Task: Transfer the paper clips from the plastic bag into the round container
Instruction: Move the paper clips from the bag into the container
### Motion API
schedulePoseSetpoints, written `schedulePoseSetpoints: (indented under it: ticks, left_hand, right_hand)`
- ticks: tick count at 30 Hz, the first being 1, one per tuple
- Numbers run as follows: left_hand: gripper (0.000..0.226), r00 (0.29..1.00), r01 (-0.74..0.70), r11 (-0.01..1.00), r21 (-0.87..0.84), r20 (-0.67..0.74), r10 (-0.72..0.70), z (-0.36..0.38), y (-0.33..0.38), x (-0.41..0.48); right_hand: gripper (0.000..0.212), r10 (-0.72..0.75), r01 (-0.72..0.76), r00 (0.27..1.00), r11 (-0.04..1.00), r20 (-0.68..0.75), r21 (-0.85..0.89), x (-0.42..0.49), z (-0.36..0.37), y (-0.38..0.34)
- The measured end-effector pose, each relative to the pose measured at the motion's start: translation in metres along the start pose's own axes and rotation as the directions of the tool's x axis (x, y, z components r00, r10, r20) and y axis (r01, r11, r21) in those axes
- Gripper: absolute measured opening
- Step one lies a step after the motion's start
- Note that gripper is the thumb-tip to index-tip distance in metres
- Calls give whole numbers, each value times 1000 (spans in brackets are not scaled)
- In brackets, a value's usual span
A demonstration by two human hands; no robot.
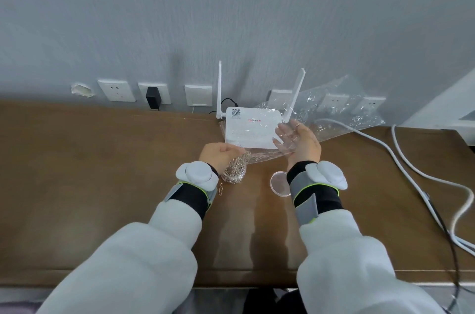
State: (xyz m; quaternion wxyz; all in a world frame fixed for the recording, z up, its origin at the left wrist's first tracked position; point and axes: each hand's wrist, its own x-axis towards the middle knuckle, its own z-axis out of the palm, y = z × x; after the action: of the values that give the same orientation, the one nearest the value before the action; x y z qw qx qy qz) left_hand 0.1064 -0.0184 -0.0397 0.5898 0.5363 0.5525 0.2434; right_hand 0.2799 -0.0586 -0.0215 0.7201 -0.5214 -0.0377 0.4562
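Beyond sleeves, bag is pinched by left hand and propped by flat right hand; container is judged nearly filled, one clip left outside.

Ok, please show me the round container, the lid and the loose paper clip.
round container (235,176), head view, clear side wall.
lid (280,183), head view, flat middle.
loose paper clip (221,189), head view, its middle.

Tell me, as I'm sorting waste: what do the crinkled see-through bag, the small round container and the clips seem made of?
Crinkled see-through bag: thin glossy plastic film, creased and glinting. Silvery paper clips: bent wire, apparently metal, shiny. Small round clear container: likely rigid plastic, possibly glass; clips show through.
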Motion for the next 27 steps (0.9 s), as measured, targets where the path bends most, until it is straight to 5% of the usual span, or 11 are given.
schedulePoseSetpoints:
  ticks: [10, 27]
  left_hand:
    - [29, 997, -16, 1000, -18, -72, 14, -10, 9, -8]
    - [29, 998, -52, 999, 10, -31, 52, -10, 2, -10]
  right_hand:
    - [27, -15, 16, 996, 1000, -90, 5, -2, 1, -2]
    - [18, 34, -30, 992, 999, -118, 33, -9, -1, -6]
